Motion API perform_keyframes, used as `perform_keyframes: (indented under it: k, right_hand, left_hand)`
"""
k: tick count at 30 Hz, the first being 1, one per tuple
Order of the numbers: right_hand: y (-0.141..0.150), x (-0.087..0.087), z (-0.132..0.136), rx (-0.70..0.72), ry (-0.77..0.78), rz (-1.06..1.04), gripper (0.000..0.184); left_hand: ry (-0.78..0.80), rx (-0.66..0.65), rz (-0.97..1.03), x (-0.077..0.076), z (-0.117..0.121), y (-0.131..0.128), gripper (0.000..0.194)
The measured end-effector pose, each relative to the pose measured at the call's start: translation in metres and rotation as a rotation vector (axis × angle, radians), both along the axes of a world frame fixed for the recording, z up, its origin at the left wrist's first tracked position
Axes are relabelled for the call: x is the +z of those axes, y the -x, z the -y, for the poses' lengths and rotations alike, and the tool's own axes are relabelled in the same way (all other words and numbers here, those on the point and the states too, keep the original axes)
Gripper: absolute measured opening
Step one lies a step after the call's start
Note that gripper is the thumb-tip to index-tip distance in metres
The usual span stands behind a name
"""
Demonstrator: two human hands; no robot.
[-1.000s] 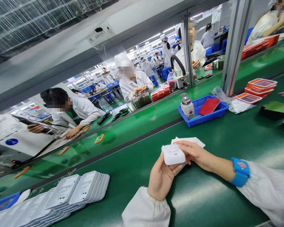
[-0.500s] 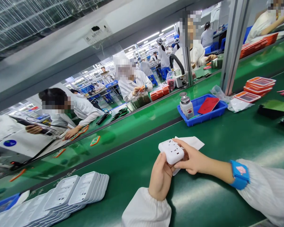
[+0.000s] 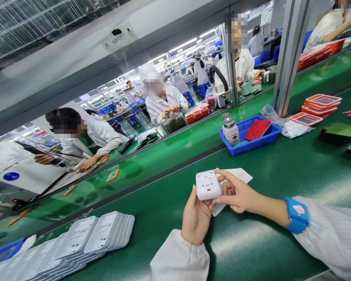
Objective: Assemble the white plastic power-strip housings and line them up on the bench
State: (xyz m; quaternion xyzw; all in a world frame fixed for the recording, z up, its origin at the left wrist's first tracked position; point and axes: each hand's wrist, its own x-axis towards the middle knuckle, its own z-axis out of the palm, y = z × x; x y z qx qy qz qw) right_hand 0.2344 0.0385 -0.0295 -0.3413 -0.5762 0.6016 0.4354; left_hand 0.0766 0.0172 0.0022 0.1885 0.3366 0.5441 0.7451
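Note:
A white plastic housing (image 3: 208, 185) with rounded corners and small slots is held up between both hands above the green bench. My left hand (image 3: 195, 218) grips its lower left side, thumb along the edge and fingers underneath. From the right, my right hand (image 3: 236, 192) pinches the housing's right edge between thumb and fingers. A blue band sits on the right wrist. Behind the right hand a white sheet (image 3: 240, 175) lies on the bench, partly covered by the hand.
Stacked pale plastic shells (image 3: 105, 234) line the lower left. A blue tray (image 3: 251, 136) holds a pump bottle (image 3: 230, 130) and a red card. Orange-rimmed frames (image 3: 321, 104) are piled near a metal post (image 3: 289, 58). Co-workers sit across the conveyor (image 3: 146, 160), which carries orange-edged boards.
The housing has turned in my hands, its slotted face now more upright towards me. My right fingers have shifted along its edge. Boards on the conveyor have moved left.

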Motion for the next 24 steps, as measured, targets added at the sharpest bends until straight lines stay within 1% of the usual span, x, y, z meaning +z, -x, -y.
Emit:
perform_keyframes:
  k: [2,6,10,13,16,18,20,24]
  right_hand:
    - [0.0,0.001,0.0,0.005,0.004,-0.011,0.081]
    - [0.0,0.005,0.002,0.022,0.066,-0.043,0.079]
    - [0.001,0.004,0.002,0.014,0.062,-0.023,0.081]
    - [0.001,0.003,0.001,0.011,0.075,-0.003,0.084]
    - [0.002,0.003,0.0,-0.004,0.068,0.005,0.083]
    - [0.003,0.003,-0.001,-0.018,0.048,0.003,0.077]
    - [0.004,0.003,-0.001,-0.054,-0.003,0.004,0.065]
    - [0.003,0.0,-0.002,-0.171,-0.148,0.047,0.045]
  left_hand:
    - [0.004,-0.001,-0.006,0.0,0.0,0.0,0.031]
    - [0.0,-0.009,-0.016,0.0,0.001,0.0,0.031]
    - [-0.037,-0.021,-0.049,-0.001,0.001,0.0,0.032]
    - [-0.11,-0.033,-0.139,-0.001,0.003,-0.001,0.032]
    - [-0.246,-0.062,-0.273,-0.002,0.007,-0.003,0.034]
    - [-0.314,-0.085,-0.379,-0.003,0.01,-0.005,0.034]
    - [-0.351,-0.099,-0.474,-0.005,0.011,-0.005,0.032]
    - [-0.403,-0.084,-0.556,-0.009,0.011,-0.003,0.038]
